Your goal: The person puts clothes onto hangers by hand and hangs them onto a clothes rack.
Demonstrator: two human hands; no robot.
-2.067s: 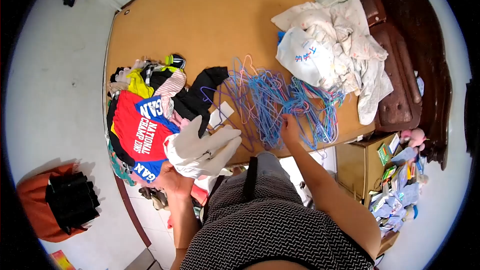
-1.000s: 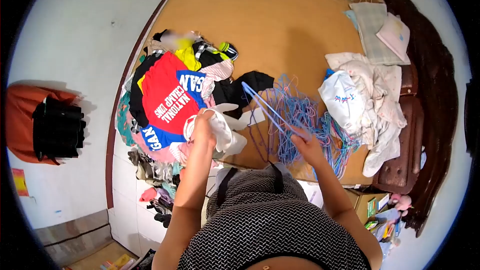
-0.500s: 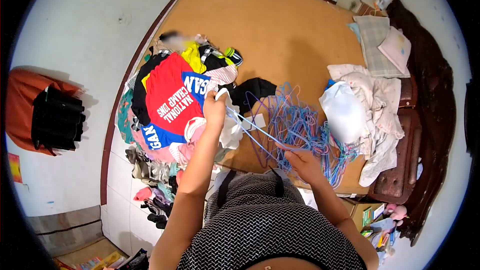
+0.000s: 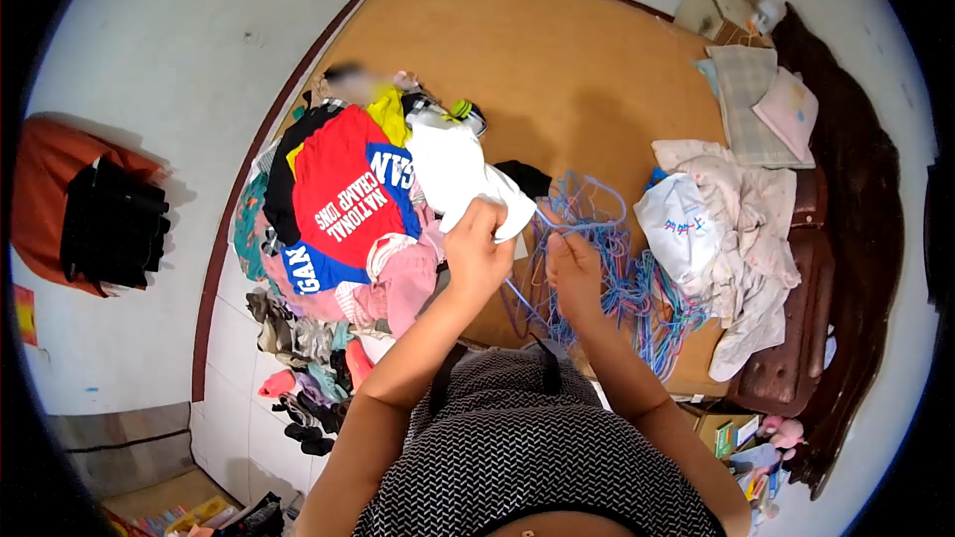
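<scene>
Head view: our left hand [image 4: 477,251] grips a white cloth garment [image 4: 458,169], our right hand [image 4: 577,273] a thin blue plastic hanger [image 4: 572,230], apparently half-fitted, left of tangled multicoloured hangers [image 4: 605,254], a mixed-colour clothes heap [image 4: 338,184] unhung farther left.

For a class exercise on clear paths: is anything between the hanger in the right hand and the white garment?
Nothing visible does: the blue hanger in the right hand comes right up to the edge of the white garment, gripped by the left hand. The tangled hangers lie beneath, not between.
</scene>
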